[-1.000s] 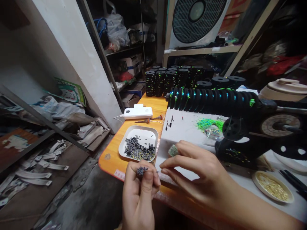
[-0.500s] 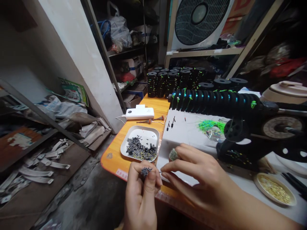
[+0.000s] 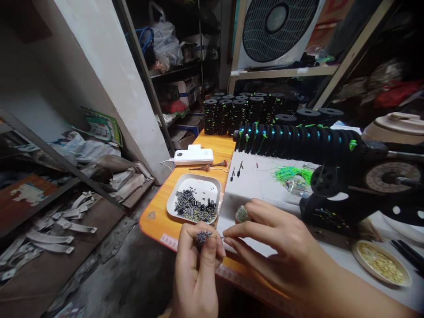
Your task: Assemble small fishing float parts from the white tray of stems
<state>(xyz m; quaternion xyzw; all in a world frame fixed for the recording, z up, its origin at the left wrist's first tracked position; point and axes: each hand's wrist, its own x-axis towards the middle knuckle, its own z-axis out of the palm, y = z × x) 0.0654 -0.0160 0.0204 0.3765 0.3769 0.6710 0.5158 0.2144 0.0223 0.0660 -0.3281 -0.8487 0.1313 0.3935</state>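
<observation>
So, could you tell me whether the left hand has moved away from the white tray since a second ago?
No: the left hand still pinches its bundle just below the white tray.

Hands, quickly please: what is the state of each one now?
Left hand: closed on a bunch of small dark pieces.
Right hand: fingertips pinched together beside that bunch; whether they hold anything cannot be told.

The left hand [image 3: 195,269] pinches a small bunch of dark grey pellets [image 3: 202,237] between thumb and fingers [image 3: 212,247]. The right hand [image 3: 281,251] reaches in beside it — its fingertips just short of the bunch. Behind them, on the orange wooden counter [image 3: 159,223], a white rounded plastic tray [image 3: 195,198] holds more dark pellets; a row of black foam spools [image 3: 298,139] lies further back.
</observation>
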